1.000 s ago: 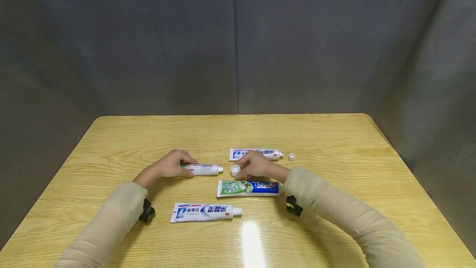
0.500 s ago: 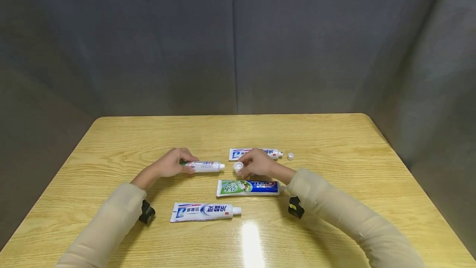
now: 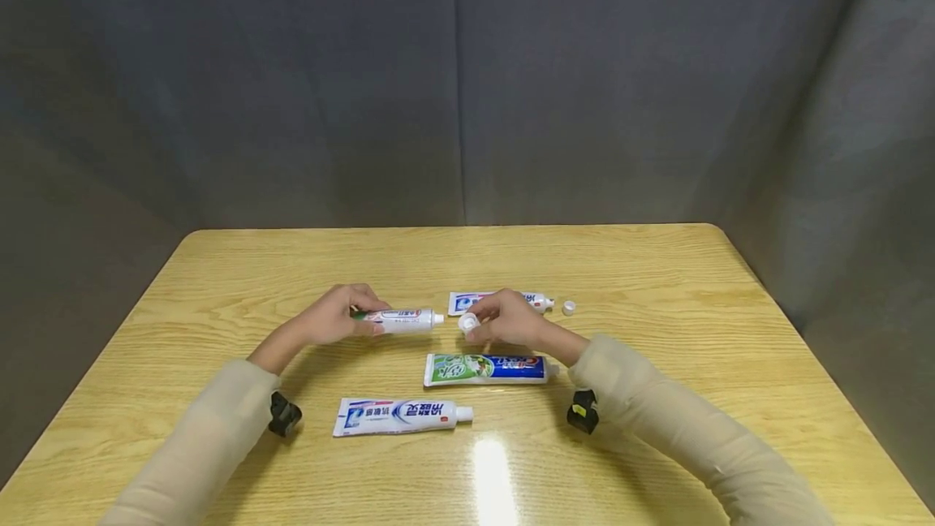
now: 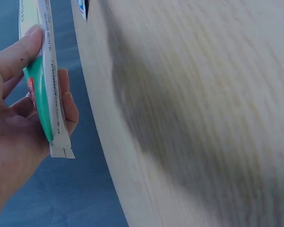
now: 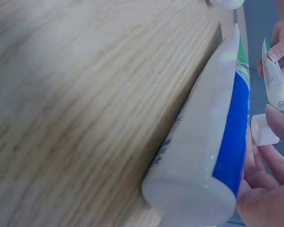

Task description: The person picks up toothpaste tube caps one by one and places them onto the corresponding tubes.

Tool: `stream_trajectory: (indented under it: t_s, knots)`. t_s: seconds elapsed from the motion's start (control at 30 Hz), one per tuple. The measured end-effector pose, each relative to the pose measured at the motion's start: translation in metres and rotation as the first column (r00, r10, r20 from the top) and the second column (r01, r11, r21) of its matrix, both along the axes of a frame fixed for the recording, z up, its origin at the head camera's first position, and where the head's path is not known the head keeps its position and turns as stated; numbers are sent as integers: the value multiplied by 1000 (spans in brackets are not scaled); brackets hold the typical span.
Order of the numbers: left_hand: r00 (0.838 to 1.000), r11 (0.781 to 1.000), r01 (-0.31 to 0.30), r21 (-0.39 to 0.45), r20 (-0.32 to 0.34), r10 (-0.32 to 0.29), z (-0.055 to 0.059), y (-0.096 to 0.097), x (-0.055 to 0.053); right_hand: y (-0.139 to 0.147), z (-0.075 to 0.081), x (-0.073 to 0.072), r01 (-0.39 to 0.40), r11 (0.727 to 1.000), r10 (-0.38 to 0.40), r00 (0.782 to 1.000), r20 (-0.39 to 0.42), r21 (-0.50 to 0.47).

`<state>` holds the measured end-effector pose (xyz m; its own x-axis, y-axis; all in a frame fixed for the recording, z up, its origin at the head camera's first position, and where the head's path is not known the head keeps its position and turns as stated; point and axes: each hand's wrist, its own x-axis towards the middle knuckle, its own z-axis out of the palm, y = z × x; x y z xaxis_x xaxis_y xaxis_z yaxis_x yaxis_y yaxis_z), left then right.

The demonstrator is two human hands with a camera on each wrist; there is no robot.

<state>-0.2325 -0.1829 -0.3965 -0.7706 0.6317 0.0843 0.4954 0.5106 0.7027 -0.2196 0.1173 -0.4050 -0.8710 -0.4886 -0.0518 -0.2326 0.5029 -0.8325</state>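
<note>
My left hand (image 3: 338,316) grips a white and green toothpaste tube (image 3: 407,321) by its tail half, thumb on one face and fingers behind, as the left wrist view also shows. The tube's uncapped nozzle points right. Between thumb and fingers of my right hand (image 3: 514,320) is a white cap (image 3: 468,322), its hollow side facing the nozzle. A short gap separates cap and nozzle in the head view. Just in front of the right hand lies a green and blue toothpaste tube (image 3: 485,369), large in the right wrist view.
A white and blue toothpaste tube (image 3: 403,416) with its cap on lies nearer the front of the wooden table (image 3: 292,258). Behind the right hand lies another white tube (image 3: 539,301), uncapped and partly hidden. A loose white cap (image 3: 569,308) sits beside its nozzle.
The left hand has raised its tube slightly, away from the front edge. My right hand with the cap has shifted slightly right and back. The other tubes have stayed in place.
</note>
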Motion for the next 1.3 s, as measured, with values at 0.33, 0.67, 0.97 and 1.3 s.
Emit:
stream_trajectory:
  t_s: [0.33,0.67,0.97,1.3]
  knots:
    - [1000,1000,-15,1,-6,15,8,0,2,-2,6,0,-2,1000,2,1000,-7,-25]
    - [1000,1000,-3,4,-29,3,15,3,2,-5,10,0,36,997,-35,999,16,-71]
    - [1000,1000,-4,2,-27,4,17,7,2,-6,12,0,49,995,-47,999,19,-84]
    - [1000,1000,7,2,-20,-7,17,12,2,-13,11,2,67,993,-65,998,25,-100]
